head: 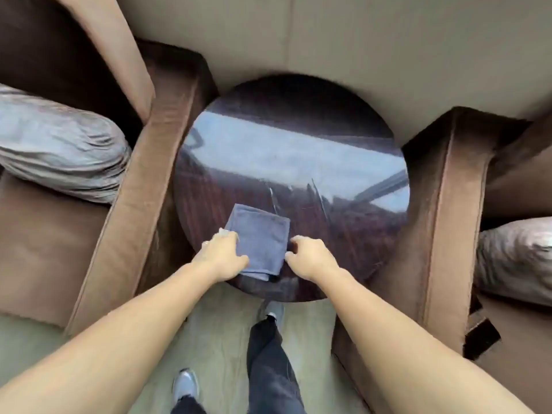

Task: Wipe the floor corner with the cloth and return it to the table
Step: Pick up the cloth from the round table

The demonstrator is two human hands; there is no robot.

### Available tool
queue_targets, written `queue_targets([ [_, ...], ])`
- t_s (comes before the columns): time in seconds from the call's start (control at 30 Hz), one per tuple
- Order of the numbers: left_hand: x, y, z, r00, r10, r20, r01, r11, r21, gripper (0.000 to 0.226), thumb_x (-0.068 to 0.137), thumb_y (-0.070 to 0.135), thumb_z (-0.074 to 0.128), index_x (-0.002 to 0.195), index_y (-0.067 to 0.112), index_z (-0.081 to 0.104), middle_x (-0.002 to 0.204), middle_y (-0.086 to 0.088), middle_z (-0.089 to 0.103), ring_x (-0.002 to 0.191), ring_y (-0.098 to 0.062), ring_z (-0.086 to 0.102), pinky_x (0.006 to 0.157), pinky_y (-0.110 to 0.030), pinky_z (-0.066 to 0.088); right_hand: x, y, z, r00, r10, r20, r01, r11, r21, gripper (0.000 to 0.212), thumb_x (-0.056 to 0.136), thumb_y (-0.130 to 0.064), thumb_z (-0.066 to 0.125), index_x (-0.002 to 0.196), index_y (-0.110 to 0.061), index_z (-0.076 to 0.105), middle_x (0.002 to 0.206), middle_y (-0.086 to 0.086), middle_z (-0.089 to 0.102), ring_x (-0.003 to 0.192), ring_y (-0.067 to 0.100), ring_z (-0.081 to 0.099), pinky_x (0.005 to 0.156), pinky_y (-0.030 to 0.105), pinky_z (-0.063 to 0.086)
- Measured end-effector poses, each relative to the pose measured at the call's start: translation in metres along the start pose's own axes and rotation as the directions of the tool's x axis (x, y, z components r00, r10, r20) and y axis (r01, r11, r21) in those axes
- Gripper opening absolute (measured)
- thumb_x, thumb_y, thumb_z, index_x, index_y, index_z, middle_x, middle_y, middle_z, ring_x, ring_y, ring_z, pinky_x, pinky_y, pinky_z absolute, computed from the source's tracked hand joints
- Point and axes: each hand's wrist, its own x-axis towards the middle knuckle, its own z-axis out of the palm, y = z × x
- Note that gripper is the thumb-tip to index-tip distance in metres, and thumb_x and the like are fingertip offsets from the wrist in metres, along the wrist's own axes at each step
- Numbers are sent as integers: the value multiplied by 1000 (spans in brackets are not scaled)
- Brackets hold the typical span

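The folded blue-grey terry cloth [257, 241] lay flat at about seven o'clock on the round, glossy dark-wood surface [343, 162], its near corner over the rim. The left hand [223, 254] was closed on the cloth's left edge, thumb under and fingers on top. The right hand [312, 256] was curled just beside the right edge, touching it at most; whether it gripped anything could not be told.

With only one side held, the cloth would likely unfold or slide off the polished rim if lifted. A brown velvet armchair arm [140, 201] crowded the nine o'clock side and another brown velvet arm [448, 210] the three o'clock side, hemming in any reach toward the floor, and no floor corner showed. A grey pleated cushion [56, 144] lay on the left seat.
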Motion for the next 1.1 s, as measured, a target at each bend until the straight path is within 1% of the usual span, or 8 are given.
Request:
queue_targets([
  [0.2, 47, -8, 16, 952, -237, -193, 141, 902, -409, 71, 84, 37, 71, 140, 6, 41, 141, -22, 48, 130, -45, 50, 106, -40, 40, 40, -17, 38, 954, 290, -76, -189, 779, 598, 42, 82, -25, 64, 122, -16, 54, 102, 2, 60, 99, 26, 59, 76, 27, 38],
  [0.3, 53, -14, 20, 964, -258, -67, 159, 760, -630, 52, 85, 31, 75, 127, 7, 57, 126, -12, 66, 117, -34, 63, 93, -31, 47, 43, -21, 48, 958, 281, 57, -229, 629, 743, 16, 83, -18, 67, 93, -15, 56, 88, 5, 61, 80, 24, 59, 71, 33, 45],
  [0.4, 42, -25, 25, 975, -147, 165, 216, 470, -856, 28, 90, 17, 70, 115, 4, 71, 109, -16, 76, 91, -29, 73, 82, -37, 59, 29, -29, 56, 965, 192, 178, -257, 572, 778, 8, 90, -15, 63, 83, -18, 61, 82, 2, 68, 75, 21, 64, 72, 33, 49],
  [0.53, -3, -73, 24, 987, -89, 133, 152, 266, -952, 23, 98, 15, 60, 118, 9, 69, 113, -16, 75, 97, -31, 73, 86, -40, 59, -17, -60, 71, 977, 145, 158, -213, 558, 802, 12, 94, -16, 57, 100, -17, 68, 98, 4, 76, 86, 24, 70, 79, 41, 58],
  [0.63, -56, -126, 18, 995, -80, 56, 73, 228, -971, 20, 102, 16, 54, 116, 11, 67, 122, -18, 72, 103, -31, 70, 93, -40, 55, -63, -99, 92, 988, 86, 127, -153, 560, 814, 16, 96, -12, 55, 104, -11, 69, 110, 14, 75, 102, 34, 71, 95, 52, 56],
  [0.83, -193, -276, 10, 965, -168, -201, -162, 221, -962, 24, 102, 16, 53, 120, 6, 66, 125, -18, 70, 107, -28, 68, 97, -38, 54, -187, -220, 180, 993, -103, 52, 25, 634, 773, 19, 96, -7, 53, 90, -17, 68, 103, 11, 73, 93, 30, 68, 87, 45, 55],
  [0.97, -318, -423, 20, 877, -344, -336, -288, 183, -940, 23, 101, 19, 54, 113, 4, 68, 120, -19, 73, 104, -28, 69, 92, -39, 55, -289, -326, 290, 961, -272, 39, 155, 652, 742, 16, 94, -7, 55, 90, -15, 68, 101, 14, 71, 90, 28, 66, 86, 41, 56],
  [1.1, -437, -570, 38, 748, -542, -382, -367, 141, -919, 20, 101, 20, 54, 108, 6, 68, 113, -17, 72, 104, -27, 67, 100, -46, 52, -387, -432, 403, 868, -467, 166, 231, 678, 698, 15, 94, -6, 56, 95, -14, 69, 92, 8, 72, 79, 22, 67, 67, 27, 58],
])
